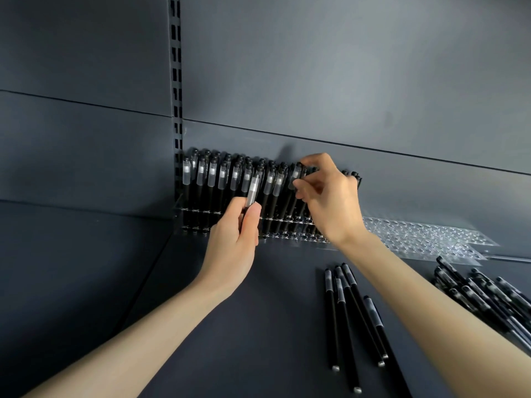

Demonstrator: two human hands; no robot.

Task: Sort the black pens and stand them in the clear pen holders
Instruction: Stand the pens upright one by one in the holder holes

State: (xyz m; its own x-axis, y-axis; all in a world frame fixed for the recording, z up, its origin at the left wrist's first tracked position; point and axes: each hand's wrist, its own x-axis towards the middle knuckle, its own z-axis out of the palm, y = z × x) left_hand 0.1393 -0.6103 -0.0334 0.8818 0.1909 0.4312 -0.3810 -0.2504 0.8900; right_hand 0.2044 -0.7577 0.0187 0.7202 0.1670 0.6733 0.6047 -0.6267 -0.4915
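Several black pens with clear caps stand in rows in a clear pen holder (198, 209) against the back wall of a dark shelf. My left hand (232, 242) grips one black pen (253, 188) upright, its clear cap sticking up in front of the standing rows. My right hand (327, 196) pinches the cap of another pen (296, 172) at the right end of the filled rows, with forefinger on top and thumb below. The lower part of that pen is hidden behind my hand.
An unfilled clear holder (425, 234) with rows of holes lies to the right. Several loose black pens (344, 311) lie on the shelf (258, 326) in front, and a pile of pens (488, 294) lies at the far right. A slotted upright (176, 81) runs up the back wall.
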